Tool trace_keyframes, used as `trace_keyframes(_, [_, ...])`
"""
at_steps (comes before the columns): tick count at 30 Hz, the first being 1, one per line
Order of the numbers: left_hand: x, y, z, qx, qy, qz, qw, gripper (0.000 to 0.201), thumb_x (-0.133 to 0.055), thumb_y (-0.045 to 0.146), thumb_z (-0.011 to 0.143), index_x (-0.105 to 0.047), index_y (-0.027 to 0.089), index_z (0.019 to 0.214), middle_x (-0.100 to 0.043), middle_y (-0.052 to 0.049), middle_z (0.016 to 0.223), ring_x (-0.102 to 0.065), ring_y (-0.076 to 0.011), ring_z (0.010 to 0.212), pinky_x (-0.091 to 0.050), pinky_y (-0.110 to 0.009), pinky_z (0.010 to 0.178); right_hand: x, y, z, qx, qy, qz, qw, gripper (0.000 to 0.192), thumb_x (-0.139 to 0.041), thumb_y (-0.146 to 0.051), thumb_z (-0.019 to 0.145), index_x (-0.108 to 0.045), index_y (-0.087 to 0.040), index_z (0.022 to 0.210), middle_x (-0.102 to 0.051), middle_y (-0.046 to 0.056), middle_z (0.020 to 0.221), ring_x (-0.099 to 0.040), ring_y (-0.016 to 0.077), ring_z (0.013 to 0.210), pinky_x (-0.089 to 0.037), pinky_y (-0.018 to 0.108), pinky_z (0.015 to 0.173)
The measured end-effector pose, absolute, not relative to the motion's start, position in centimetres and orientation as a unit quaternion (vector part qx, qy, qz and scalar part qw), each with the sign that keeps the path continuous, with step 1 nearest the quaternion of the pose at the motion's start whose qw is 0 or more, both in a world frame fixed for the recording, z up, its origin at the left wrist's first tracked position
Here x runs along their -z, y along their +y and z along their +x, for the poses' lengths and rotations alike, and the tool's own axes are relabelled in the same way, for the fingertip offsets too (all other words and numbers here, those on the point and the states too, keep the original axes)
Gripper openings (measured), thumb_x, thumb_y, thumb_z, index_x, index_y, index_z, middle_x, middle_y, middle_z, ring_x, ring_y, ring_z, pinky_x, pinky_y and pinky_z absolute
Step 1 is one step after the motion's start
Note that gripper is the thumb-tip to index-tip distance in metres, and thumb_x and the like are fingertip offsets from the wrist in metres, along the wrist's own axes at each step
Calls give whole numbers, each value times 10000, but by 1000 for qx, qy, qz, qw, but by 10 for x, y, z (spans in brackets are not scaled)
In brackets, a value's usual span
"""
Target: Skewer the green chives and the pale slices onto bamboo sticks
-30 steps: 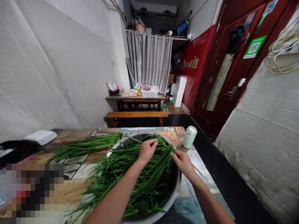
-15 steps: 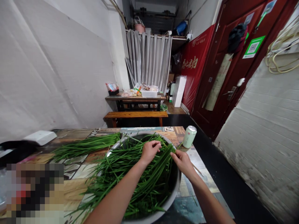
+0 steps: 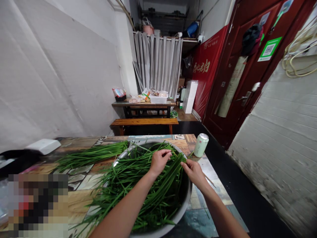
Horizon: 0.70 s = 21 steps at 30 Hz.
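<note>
Green chives (image 3: 148, 185) | left hand (image 3: 158, 161) pinching, seemingly | right hand (image 3: 193, 172) grasping ends

Left arm: bare, reaching forward from low centre.
Left hand (image 3: 158, 161): palm down, fingers curled — tips pinched together.
Right arm: bare, angled in from the lower right.
Right hand (image 3: 194, 172): knuckles up, fingers pinched — near the left.

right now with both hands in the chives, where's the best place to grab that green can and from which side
Grip the green can around its round side wall at mid-height, coming from the near side with the right hand, probably the easiest reach since it is the closer hand. The can stands upright on the table, apart from the metal basin, with open table edge to its right, so fingers can wrap it freely.
</note>
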<state>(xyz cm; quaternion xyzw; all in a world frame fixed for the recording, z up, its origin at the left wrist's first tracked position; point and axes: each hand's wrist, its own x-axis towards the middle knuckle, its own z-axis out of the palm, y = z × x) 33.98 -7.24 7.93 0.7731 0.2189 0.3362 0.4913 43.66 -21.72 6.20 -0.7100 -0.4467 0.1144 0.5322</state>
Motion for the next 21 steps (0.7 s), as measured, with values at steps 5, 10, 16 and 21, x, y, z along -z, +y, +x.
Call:
trace_keyframes(5, [-81,-73,339,-348,216,778,476,240,-555,291,726,-675,149,879,-688,-46,748,-613,-137,590,-497,-253,608,-63,-217,436,-114,-447,-708,534,281,-448,-334,798,-562,-150,619,-521,-8,543,-460,138,522,-338,220,497])
trace_keyframes(10, [-83,-73,337,-339,214,786,470,234,-550,280,735,-677,155,888,-692,-43,761,-616,-137,600,-499,-256,620,-61,-217,437,-117,-446,-706,538,287,-457,-347,793,-565,-151,612,-521,-10,536,-456,136,514,-333,220,492])
trace_keyframes(16, [-85,-77,335,-322,204,807,450,225,-552,267,733,-685,166,883,-698,-50,834,-637,-158,692,-495,-274,698,-61,-217,437,-120,-439,-698,552,290,-488,-358,779,-573,-147,600,-526,-10,529,-459,136,511,-334,220,492])
trace_keyframes(21, [-88,-87,334,-259,124,838,464,219,-539,266,744,-688,181,881,-692,-38,888,-628,-170,830,-466,-277,791,-62,-219,436,-142,-437,-676,576,289,-480,-377,794,-586,-136,673,-566,5,596,-491,147,567,-376,226,528])
